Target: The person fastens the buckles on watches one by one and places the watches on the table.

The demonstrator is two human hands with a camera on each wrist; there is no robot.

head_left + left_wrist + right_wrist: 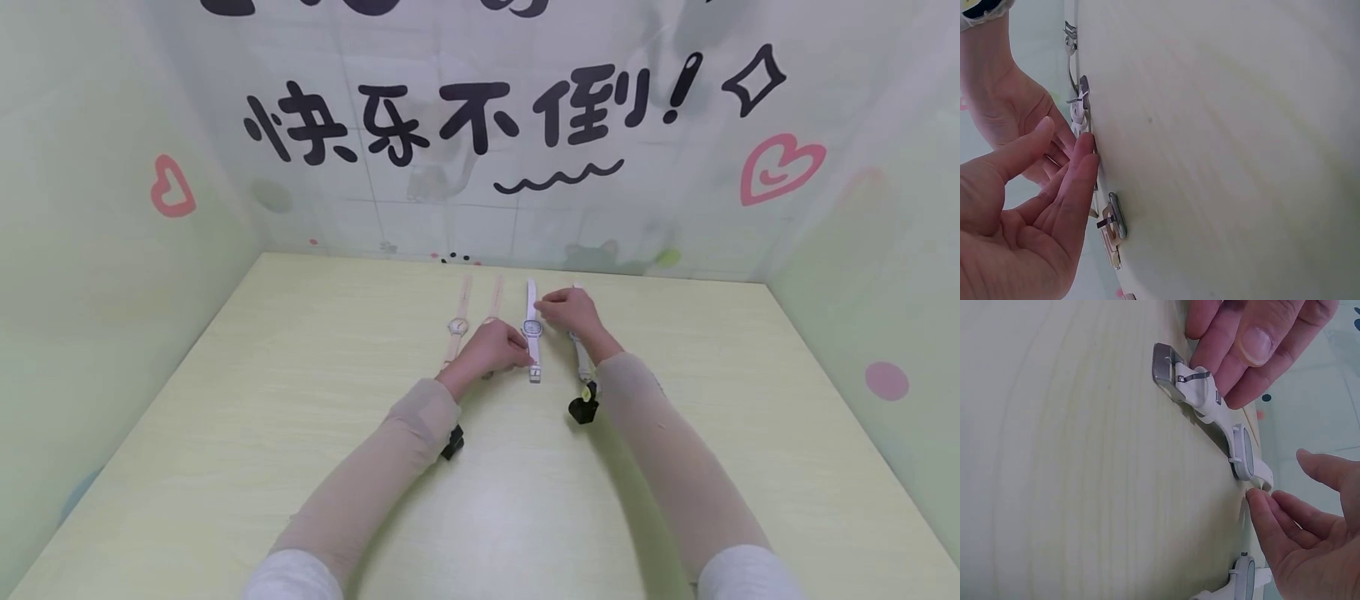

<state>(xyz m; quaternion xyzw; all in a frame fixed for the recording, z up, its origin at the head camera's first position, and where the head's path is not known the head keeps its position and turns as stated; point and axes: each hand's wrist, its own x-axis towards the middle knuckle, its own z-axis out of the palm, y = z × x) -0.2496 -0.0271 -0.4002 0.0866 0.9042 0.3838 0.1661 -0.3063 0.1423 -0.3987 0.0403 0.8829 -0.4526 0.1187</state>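
Note:
A white-strapped wristwatch (532,327) lies lengthwise between the two hands. My left hand (495,346) is beside its buckle end, fingertips touching the strap edge near the metal buckle (1169,372). At the far strap end, my right hand (573,310) has its fingertips close against the strap. In the right wrist view the thumb of the right hand (1322,537) stands apart from its fingers. The left wrist view shows the left hand (1029,219) with thumb and fingers likewise apart. Another white watch (582,358) lies partly hidden under the right wrist.
Left of the hands lies a pink-strapped watch (457,327). Next to it a second pink strap (497,292) is partly covered by the left hand. Behind the pale wooden table (225,400) hangs a printed backdrop (450,192). Black devices (582,408) sit at the wrists.

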